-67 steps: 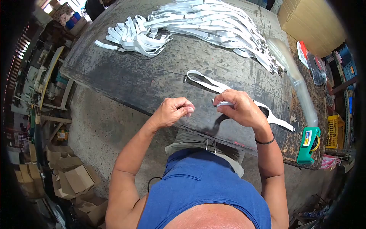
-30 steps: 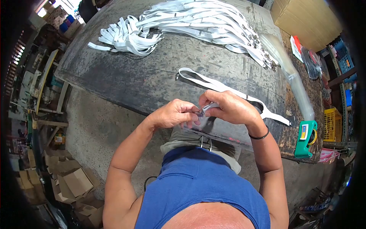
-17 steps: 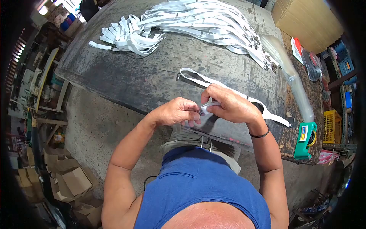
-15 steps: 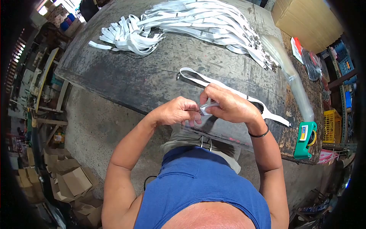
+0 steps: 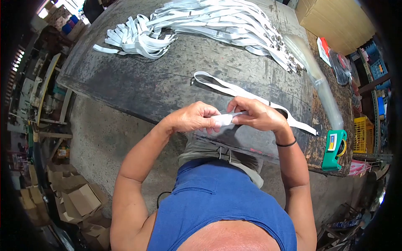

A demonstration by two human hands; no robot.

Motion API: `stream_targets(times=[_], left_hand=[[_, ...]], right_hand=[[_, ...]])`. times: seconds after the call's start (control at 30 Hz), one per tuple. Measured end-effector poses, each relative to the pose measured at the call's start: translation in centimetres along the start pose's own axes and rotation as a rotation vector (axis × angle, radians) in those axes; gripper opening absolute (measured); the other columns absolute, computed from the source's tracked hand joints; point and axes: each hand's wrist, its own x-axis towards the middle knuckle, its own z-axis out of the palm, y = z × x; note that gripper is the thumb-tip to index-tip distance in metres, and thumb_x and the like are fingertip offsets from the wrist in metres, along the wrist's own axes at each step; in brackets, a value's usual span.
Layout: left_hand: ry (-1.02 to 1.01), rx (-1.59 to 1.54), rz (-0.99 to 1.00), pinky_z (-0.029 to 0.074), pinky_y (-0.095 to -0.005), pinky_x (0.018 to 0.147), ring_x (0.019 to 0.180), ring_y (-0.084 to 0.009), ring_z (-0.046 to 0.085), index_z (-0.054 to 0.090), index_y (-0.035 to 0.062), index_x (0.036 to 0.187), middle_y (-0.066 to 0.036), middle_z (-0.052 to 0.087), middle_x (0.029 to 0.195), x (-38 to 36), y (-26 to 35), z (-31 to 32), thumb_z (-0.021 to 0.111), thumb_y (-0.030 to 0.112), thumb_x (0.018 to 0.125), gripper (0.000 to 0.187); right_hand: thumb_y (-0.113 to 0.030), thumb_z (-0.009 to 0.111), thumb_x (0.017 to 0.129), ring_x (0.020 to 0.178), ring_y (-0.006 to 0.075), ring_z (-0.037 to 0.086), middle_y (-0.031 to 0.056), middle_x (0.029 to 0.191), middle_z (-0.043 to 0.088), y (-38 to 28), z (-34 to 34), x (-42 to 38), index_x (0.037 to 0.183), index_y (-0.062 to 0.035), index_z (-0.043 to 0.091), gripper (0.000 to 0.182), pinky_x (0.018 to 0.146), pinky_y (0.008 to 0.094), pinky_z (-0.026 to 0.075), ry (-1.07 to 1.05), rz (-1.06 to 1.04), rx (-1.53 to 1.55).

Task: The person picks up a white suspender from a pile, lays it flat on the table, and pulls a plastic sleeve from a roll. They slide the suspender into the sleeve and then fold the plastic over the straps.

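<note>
My left hand (image 5: 199, 117) and my right hand (image 5: 259, 113) are close together over the table's near edge. Between them they pinch a small, whitish, shiny piece that looks like thin plastic (image 5: 225, 120), drawn out flat from thumb to thumb. Parts of it are hidden by the fingers. Just beyond my right hand, one white lanyard (image 5: 301, 125) lies across the tabletop, a loop at its left end and a small dark fitting at its right end.
Many white lanyards (image 5: 217, 23) with metal clips are heaped along the back of the dark worktable (image 5: 138, 90). To the right lie a long bundle of clear plastic (image 5: 324, 96) and a green tape dispenser (image 5: 333, 150). A cardboard box (image 5: 335, 25) stands at the back right.
The piece between my hands was crumpled and is now stretched flat. My right hand has drawn slightly away to the right; my left hand has barely shifted.
</note>
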Motion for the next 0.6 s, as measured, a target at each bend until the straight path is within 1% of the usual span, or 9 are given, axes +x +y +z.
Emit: stream_targets(times=[0.13, 0.2, 0.27, 0.33, 0.37, 0.43, 0.57, 0.6], left_hand=[[-0.036, 0.015, 0.005, 0.051, -0.0252, 0.070, 0.078, -0.0086, 0.065, 0.067, 0.0003, 0.109, -0.004, 0.071, 0.091, 0.7, 0.0, 0.1, 0.066, 0.030, 0.094, 0.033], [-0.022, 0.011, -0.005, 0.051, -0.0256, 0.070, 0.078, -0.0089, 0.065, 0.067, 0.0000, 0.108, -0.004, 0.071, 0.091, 0.4, 0.2, -0.1, 0.066, 0.029, 0.094, 0.032], [0.000, 0.003, -0.013, 0.052, -0.0260, 0.070, 0.078, -0.0092, 0.064, 0.067, -0.0003, 0.107, -0.004, 0.071, 0.091, 0.2, 0.3, -0.2, 0.066, 0.028, 0.094, 0.031], [-0.011, 0.011, -0.022, 0.051, -0.0257, 0.071, 0.078, -0.0088, 0.064, 0.068, -0.0002, 0.106, -0.004, 0.071, 0.090, 0.4, 0.3, -0.2, 0.066, 0.025, 0.094, 0.028], [-0.013, 0.011, -0.022, 0.051, -0.0257, 0.071, 0.078, -0.0088, 0.064, 0.068, -0.0002, 0.106, -0.004, 0.071, 0.090, 0.8, 0.2, -0.3, 0.066, 0.025, 0.094, 0.028], [-0.091, 0.188, 0.092, 0.050, -0.0253, 0.073, 0.079, -0.0080, 0.063, 0.068, 0.0002, 0.106, -0.002, 0.070, 0.088, 1.7, -0.1, -0.2, 0.067, 0.024, 0.093, 0.027], [-0.069, 0.197, 0.068, 0.048, -0.0248, 0.074, 0.079, -0.0072, 0.061, 0.069, 0.0007, 0.103, 0.000, 0.070, 0.086, 1.7, 0.4, 0.1, 0.068, 0.023, 0.091, 0.025], [-0.061, 0.154, 0.052, 0.048, -0.0249, 0.073, 0.079, -0.0073, 0.061, 0.069, 0.0009, 0.103, 0.000, 0.070, 0.086, 1.6, 0.4, 0.0, 0.068, 0.023, 0.091, 0.025]], right_hand=[[-0.016, 0.068, 0.090, 0.069, 0.0151, 0.052, 0.0059, 0.075, 0.057, -0.3, 1.2, 0.3, 0.111, -0.0045, 0.058, 0.026, 0.063, 0.0330, 0.043, 0.029, -0.009, 0.029], [-0.014, 0.068, 0.088, 0.071, 0.0147, 0.054, 0.0060, 0.075, 0.058, -0.8, 0.3, -0.3, 0.113, -0.0048, 0.057, 0.029, 0.064, 0.0327, 0.044, 0.023, 0.076, 0.023], [-0.012, 0.068, 0.088, 0.072, 0.0142, 0.054, 0.0059, 0.076, 0.059, 0.8, -0.1, -0.8, 0.114, -0.0047, 0.056, 0.030, 0.064, 0.0321, 0.044, 0.016, 0.065, 0.023], [-0.011, 0.067, 0.088, 0.069, 0.0144, 0.052, 0.0054, 0.075, 0.057, 1.2, 0.0, -1.1, 0.115, -0.0049, 0.056, 0.029, 0.064, 0.0319, 0.043, 0.067, 0.007, 0.090], [-0.010, 0.067, 0.088, 0.068, 0.0139, 0.050, 0.0042, 0.075, 0.056, 1.3, 0.2, -0.9, 0.115, -0.0052, 0.056, 0.030, 0.063, 0.0314, 0.042, 0.044, 0.000, 0.087], [-0.010, 0.067, 0.087, 0.068, 0.0132, 0.050, 0.0035, 0.075, 0.056, 0.7, 1.1, -0.5, 0.115, -0.0052, 0.056, 0.030, 0.063, 0.0311, 0.042, 0.048, 0.012, 0.073], [-0.011, 0.067, 0.088, 0.068, 0.0114, 0.048, 0.0016, 0.074, 0.055, 1.4, 0.5, -1.5, 0.115, -0.0049, 0.056, 0.029, 0.061, 0.0306, 0.041, 0.057, 0.047, 0.082], [-0.012, 0.067, 0.089, 0.068, 0.0108, 0.047, 0.0010, 0.074, 0.055, 1.8, 0.1, -2.0, 0.115, -0.0047, 0.056, 0.029, 0.061, 0.0305, 0.040, 0.056, 0.060, 0.089]])
